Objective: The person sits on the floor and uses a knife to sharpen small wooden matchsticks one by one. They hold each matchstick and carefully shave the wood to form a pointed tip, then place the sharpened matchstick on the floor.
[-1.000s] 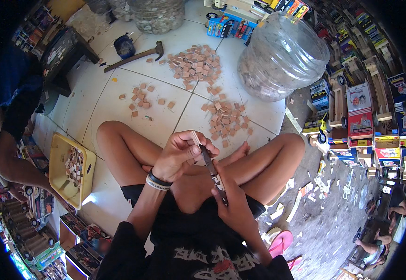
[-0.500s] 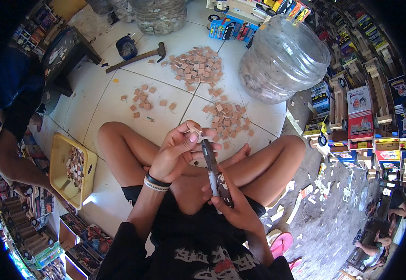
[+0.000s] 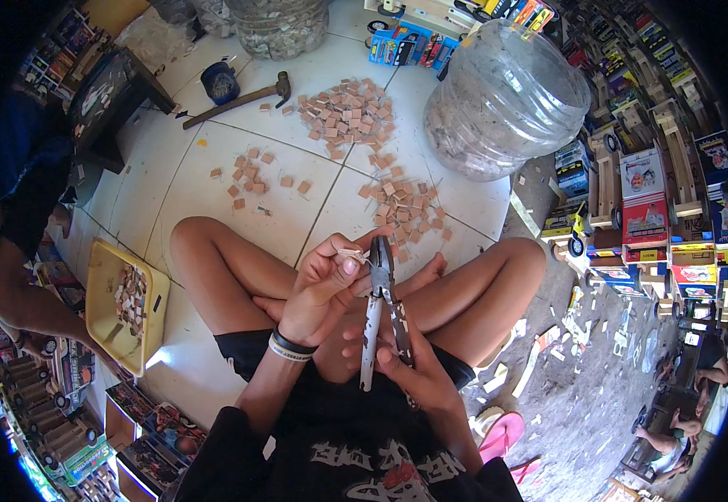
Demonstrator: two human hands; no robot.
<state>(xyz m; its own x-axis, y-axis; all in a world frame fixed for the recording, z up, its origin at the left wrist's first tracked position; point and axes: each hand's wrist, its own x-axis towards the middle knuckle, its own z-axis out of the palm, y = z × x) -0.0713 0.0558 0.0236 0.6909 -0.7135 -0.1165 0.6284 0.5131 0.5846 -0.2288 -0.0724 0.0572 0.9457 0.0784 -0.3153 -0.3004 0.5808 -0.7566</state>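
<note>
My left hand (image 3: 320, 289) pinches a small pale piece (image 3: 350, 253), perhaps wood, between thumb and fingers above my crossed legs. Its far side is hidden by the fingers. Beside it, my right hand (image 3: 424, 374) grips a pair of pliers (image 3: 383, 280) with worn, paint-flecked handles. The handles are spread apart, and the jaws point away from me, close to the left fingertips. Whether the jaws touch the piece I cannot tell. On the tiles beyond my legs lie a large pile of small brown wooden squares (image 3: 347, 117), a second pile (image 3: 403, 205) and a smaller group (image 3: 249, 174).
A hammer (image 3: 243, 102) lies near a dark blue cup (image 3: 220, 84). A yellow basin (image 3: 159, 305) of small pieces stands at left, with another person's arm (image 3: 33, 309) beside it. A big clear plastic container (image 3: 506, 105) and stacked toy trucks (image 3: 644, 197) are at right.
The pliers' handles have spread apart and the tool has turned more upright. My left hand still pinches the small piece; the view has shifted slightly.
</note>
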